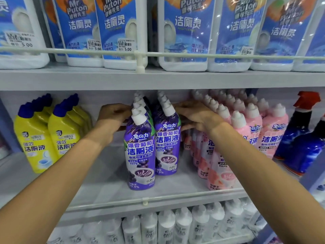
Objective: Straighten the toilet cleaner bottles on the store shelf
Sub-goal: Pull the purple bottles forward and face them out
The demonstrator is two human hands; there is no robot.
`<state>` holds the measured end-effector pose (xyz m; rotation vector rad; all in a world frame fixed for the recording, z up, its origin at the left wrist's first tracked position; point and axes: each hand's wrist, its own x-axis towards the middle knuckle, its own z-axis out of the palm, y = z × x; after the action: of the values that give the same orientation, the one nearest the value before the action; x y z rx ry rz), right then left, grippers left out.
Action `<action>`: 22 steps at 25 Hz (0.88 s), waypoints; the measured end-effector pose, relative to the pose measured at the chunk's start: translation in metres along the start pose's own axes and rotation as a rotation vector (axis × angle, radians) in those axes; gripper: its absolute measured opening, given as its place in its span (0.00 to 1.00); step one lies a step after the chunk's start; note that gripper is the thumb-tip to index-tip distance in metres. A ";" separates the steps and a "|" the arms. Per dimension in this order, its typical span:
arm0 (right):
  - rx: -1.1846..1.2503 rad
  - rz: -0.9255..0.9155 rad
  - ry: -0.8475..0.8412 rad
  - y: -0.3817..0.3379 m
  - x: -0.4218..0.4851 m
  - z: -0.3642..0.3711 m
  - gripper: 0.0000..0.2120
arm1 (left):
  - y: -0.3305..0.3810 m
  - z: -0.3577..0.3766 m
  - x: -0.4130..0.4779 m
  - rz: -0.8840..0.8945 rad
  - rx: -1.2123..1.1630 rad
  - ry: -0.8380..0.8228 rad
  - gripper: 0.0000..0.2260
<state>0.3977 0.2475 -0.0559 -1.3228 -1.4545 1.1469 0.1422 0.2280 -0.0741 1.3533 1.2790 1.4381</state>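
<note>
My left hand [112, 117] and right hand [193, 115] reach into the middle shelf [109, 182], fingers curled against either side of two rows of purple bottles [140, 152], between yellow bottles [35, 138] and pink bottles [246, 125].

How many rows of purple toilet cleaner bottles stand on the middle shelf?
2: a left row and a right row, side by side, between the left hand and right hand. Bottles behind each front one are mostly hidden.
</note>
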 end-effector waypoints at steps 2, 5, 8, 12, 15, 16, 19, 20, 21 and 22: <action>0.007 0.048 -0.020 -0.012 0.005 -0.003 0.11 | 0.006 0.000 0.008 -0.027 -0.028 0.038 0.03; -0.018 0.023 0.063 -0.028 0.022 0.005 0.13 | 0.019 0.002 0.021 -0.035 -0.067 0.014 0.07; -0.114 -0.001 0.081 -0.033 0.036 0.013 0.12 | 0.024 0.006 0.032 -0.059 -0.064 0.015 0.10; -0.105 0.011 0.038 -0.027 0.047 0.015 0.14 | 0.014 0.009 0.041 -0.092 -0.046 -0.007 0.02; -0.089 0.011 -0.010 -0.022 0.055 0.010 0.14 | 0.011 0.008 0.042 -0.071 -0.019 -0.046 0.04; -0.092 0.037 -0.022 -0.023 0.058 0.008 0.14 | 0.012 0.007 0.043 -0.074 0.000 -0.060 0.04; -0.041 0.094 -0.026 -0.027 0.064 0.002 0.14 | 0.015 0.001 0.054 -0.118 0.028 -0.058 0.12; -0.007 0.084 0.008 -0.028 0.067 0.002 0.15 | 0.016 0.001 0.059 -0.130 0.014 -0.036 0.16; 0.011 0.065 0.066 -0.028 0.072 0.003 0.16 | 0.016 0.003 0.066 -0.132 -0.001 -0.020 0.18; 0.011 0.039 0.111 -0.028 0.077 0.002 0.16 | 0.016 0.006 0.072 -0.130 -0.012 -0.008 0.18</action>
<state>0.3821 0.3234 -0.0293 -1.3908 -1.3456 1.0870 0.1397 0.2954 -0.0439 1.2433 1.3257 1.3476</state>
